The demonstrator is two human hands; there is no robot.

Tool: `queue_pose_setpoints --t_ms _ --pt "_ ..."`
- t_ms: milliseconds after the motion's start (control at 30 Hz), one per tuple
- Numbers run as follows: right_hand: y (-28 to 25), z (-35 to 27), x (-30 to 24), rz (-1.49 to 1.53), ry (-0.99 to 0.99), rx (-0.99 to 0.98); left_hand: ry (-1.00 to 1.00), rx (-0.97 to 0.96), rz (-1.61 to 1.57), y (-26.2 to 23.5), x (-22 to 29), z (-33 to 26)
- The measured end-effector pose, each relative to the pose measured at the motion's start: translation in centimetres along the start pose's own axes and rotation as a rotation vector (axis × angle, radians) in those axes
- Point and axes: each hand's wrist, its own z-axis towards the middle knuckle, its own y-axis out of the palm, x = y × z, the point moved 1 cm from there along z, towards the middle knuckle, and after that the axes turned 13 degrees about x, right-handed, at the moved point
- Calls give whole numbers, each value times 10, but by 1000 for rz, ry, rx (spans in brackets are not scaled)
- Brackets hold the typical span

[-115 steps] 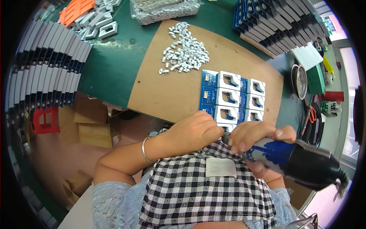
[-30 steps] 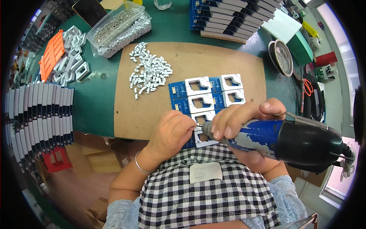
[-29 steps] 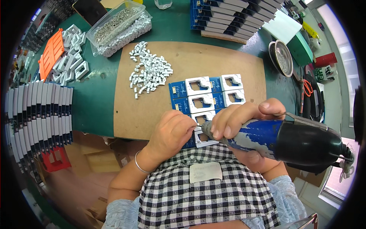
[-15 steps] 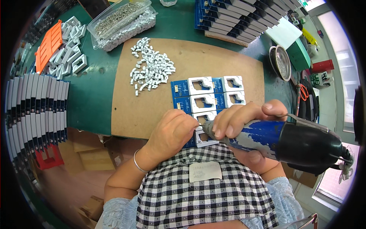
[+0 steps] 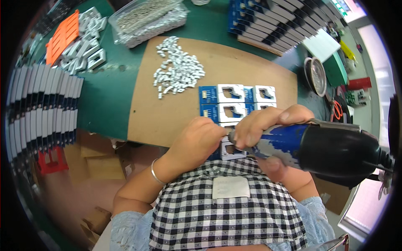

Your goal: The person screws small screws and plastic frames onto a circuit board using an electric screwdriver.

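Right hand [image 5: 263,124] grips a power driver [image 5: 285,139] aslant, left hand [image 5: 200,137] curls knuckles-up beside its nose (any hold hidden), and the driver, scuffed blue and grey with black rear, points over the near white-framed blue boards [image 5: 212,97] on the brown sheet [image 5: 247,69].

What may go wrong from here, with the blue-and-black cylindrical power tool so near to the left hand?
The bare left hand is right beside the grey nose of the blue-and-black cylindrical power tool in the right hand, so a slip might hurt it.
The small white plastic-looking pieces lie loose in a heap on the flat brown board, so a bump could scatter them.
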Motion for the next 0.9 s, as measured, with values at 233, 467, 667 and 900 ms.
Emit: queue_pose_setpoints --t_ms 233,467,667,900 --pt "2 -4 8 222 108 320 12 2 83 -5 1 -2" --pt "-16 -18 3 179 -22 400 -274 266 636 -82 -33 15" --pt "-18 -23 1 197 44 493 -242 172 696 -72 -46 18" --pt "-20 -23 -14 263 105 453 -111 66 717 -68 -34 17"
